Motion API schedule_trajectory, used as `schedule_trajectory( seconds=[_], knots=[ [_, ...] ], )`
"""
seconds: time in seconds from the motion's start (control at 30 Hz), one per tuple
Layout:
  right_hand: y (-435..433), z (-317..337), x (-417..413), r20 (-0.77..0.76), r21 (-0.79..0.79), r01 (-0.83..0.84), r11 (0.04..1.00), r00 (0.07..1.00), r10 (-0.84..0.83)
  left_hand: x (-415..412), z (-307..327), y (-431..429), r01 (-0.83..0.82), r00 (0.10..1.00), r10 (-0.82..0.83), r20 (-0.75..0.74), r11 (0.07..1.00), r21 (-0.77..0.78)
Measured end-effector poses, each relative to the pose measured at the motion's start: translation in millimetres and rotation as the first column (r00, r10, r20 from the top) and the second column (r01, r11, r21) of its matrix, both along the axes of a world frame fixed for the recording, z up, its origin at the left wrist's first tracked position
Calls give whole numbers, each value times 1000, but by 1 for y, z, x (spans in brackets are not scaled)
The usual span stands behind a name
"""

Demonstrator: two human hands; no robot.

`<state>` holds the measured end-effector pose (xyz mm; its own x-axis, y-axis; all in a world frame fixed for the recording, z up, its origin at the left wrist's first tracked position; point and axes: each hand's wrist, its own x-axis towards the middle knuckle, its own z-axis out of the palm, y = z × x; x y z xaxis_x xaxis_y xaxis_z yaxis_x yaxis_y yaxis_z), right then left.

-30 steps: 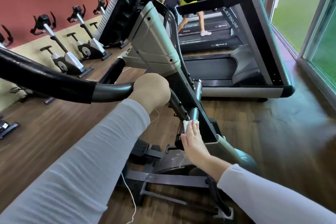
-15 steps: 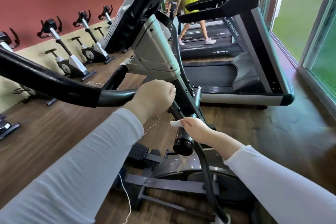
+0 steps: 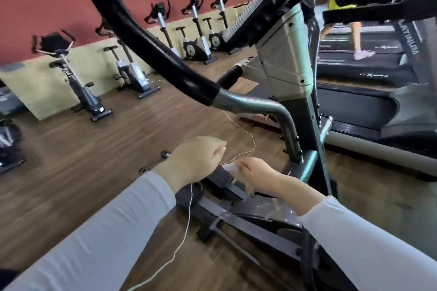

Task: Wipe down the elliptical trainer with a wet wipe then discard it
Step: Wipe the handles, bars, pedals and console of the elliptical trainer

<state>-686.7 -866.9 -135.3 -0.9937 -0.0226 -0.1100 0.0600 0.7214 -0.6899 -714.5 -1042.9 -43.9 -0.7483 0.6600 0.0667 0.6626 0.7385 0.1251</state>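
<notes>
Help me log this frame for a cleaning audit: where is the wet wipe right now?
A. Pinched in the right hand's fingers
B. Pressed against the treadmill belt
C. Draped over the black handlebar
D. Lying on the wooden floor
A: the white wet wipe sticks out of the right hand, off the elliptical trainer.

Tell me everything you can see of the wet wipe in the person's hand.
The wet wipe shows only as a small, blurred white scrap, bunched or folded rather than spread flat. It pokes out leftward from the fingertips of the right hand, which pinches it; the rest is hidden in the grip. It hangs in the air above a black pedal of the elliptical trainer, touching no part of the machine. The closed left hand is close beside it; contact cannot be told.
</notes>
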Motion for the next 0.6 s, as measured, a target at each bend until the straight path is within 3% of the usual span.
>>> schedule_trajectory(
  seconds=[0.23, 0.4, 0.6],
  knots=[
    [-72, 43, -28, -132, 3, -200, 980, 971, 199, 6, 18, -92, -298, 953, 301, -11, 948, 111],
    [-119, 72, -49, -194, 36, -293, 955, 936, 294, 12, 37, -144, -447, 887, 456, -74, 888, 108],
    [-165, 108, -72, -380, 153, -370, 916, 834, 400, 13, 56, -190, -582, 794, 604, -74, 789, 196]
  ],
)
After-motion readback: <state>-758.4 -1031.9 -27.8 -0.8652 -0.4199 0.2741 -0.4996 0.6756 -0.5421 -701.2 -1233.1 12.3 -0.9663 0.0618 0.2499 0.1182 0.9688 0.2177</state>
